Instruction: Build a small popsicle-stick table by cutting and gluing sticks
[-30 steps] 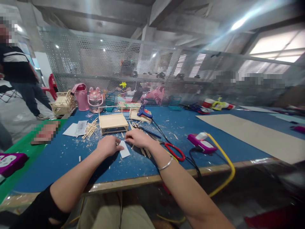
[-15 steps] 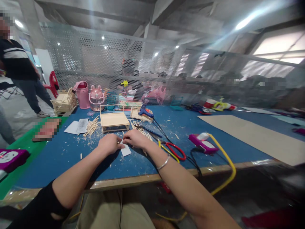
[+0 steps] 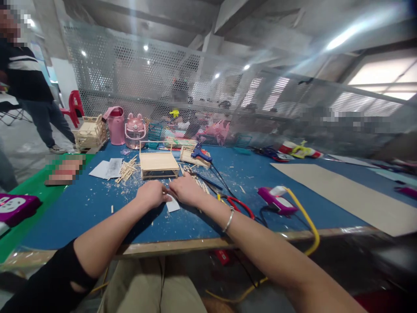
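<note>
Head view: small white paper, partly hidden.

A pink bottle stands beside a pink bear-eared jug.

Table: blue top, dusted with pale bits
Back: pink flask, pink eared bottle
Middle: wooden stick frame, loose sticks beside it
Left: white papers
Front: white card
Right: purple socket block, beige sheet

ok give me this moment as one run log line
left hand: on white card | right hand: beside it | wooden frame: just beyond hands
</note>
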A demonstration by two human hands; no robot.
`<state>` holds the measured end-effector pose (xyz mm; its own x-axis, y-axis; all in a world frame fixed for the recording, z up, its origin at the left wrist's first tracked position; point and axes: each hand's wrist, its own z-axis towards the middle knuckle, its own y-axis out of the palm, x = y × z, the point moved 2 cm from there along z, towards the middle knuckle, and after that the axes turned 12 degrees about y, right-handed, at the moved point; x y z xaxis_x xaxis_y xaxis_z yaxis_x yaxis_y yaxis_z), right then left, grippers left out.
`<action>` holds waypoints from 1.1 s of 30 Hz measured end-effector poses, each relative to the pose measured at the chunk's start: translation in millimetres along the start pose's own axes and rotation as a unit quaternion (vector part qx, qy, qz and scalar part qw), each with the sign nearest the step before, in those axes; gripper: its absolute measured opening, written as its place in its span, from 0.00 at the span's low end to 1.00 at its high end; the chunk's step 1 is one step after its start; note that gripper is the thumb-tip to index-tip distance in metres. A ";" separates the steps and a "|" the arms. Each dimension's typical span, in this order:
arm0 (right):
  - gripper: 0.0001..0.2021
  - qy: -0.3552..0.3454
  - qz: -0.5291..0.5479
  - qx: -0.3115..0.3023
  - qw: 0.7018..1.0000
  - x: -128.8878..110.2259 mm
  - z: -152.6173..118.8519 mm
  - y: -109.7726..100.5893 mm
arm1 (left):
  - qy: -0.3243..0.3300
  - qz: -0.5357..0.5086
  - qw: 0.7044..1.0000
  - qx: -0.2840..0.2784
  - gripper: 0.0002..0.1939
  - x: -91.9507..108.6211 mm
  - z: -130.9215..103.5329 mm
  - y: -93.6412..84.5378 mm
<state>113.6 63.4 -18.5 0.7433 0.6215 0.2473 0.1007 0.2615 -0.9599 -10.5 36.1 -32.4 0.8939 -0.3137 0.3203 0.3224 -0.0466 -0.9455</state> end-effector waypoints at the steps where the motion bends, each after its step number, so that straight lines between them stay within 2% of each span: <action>1: 0.15 -0.003 0.003 -0.001 1.000 -0.7 -2.4 0.4 | -0.001 -0.002 1.000 0.000 0.16 -0.5 0.3 0.1; 5: 0.13 -0.024 0.013 -0.014 1.000 -1.9 -7.1 2.1 | -0.003 -0.012 1.000 -0.006 0.16 -0.3 0.4 0.2; 9: 0.12 -0.014 0.022 -0.005 1.000 2.4 -2.5 2.7 | -0.010 -0.017 1.000 -0.010 0.16 0.0 0.2 -0.4; 13: 0.10 -0.073 0.032 -0.022 0.997 6.6 -2.0 4.5 | -0.008 -0.023 1.000 -0.010 0.16 -0.7 1.1 -0.9; 17: 0.11 -0.051 0.045 -0.002 0.998 12.5 -1.8 6.4 | -0.017 -0.025 0.999 -0.025 0.17 0.2 2.8 -2.3; 19: 0.11 -0.066 0.047 -0.003 0.997 13.5 -1.8 7.6 | -0.015 -0.024 0.999 -0.027 0.17 2.0 3.7 -4.3; 23: 0.12 -0.095 0.045 0.001 0.994 14.5 -2.9 8.2 | 0.017 0.005 0.999 -0.051 0.14 4.7 3.0 -7.2; 26: 0.12 -0.098 0.042 0.014 0.994 16.0 -6.4 8.5 | 0.053 0.028 0.996 -0.061 0.17 3.2 -0.6 -6.1; 29: 0.12 -0.145 0.042 0.013 0.988 16.2 -12.7 9.4 | 0.068 0.032 0.996 -0.054 0.20 -0.1 -3.6 -3.4; 33: 0.12 -0.130 0.047 0.023 0.990 17.5 -17.1 8.5 | 0.076 0.041 0.994 -0.066 0.20 -0.9 -2.4 -1.8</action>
<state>138.8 63.8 -24.5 0.5513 0.8125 0.1892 0.0052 0.2235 -0.9747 -12.7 34.3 -31.1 0.8546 -0.4611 0.2389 0.1979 -0.1363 -0.9707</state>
